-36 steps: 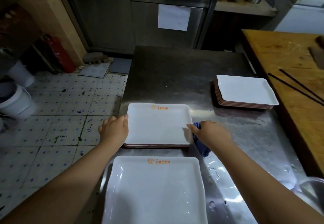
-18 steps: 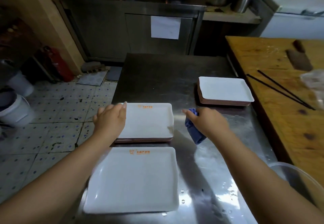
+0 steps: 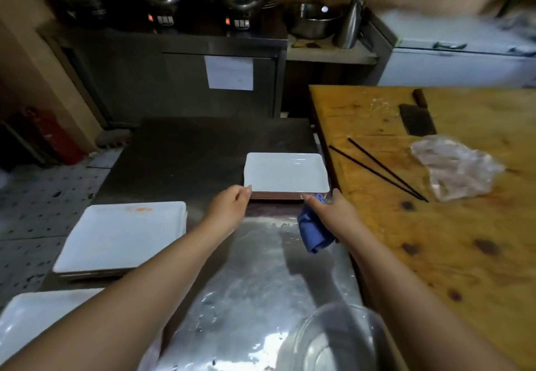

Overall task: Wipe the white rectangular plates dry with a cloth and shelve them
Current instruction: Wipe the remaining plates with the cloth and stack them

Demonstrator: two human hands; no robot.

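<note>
Plates [image 3: 285,174] sit stacked on the counter [image 3: 255,269], hard against the wooden board [image 3: 435,225] at its left edge, long axis running left to right across your reach. Your left hand [image 3: 229,206] pinches the stack's near-left corner. Your right hand [image 3: 333,211], gripping the cloth [image 3: 314,232], touches the near-right corner. Both hands are equally near, so a two-handed lift likely follows.

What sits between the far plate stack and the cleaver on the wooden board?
In the head view, two black chopsticks lie on the wooden board, between the far plate stack and the cleaver.
</note>
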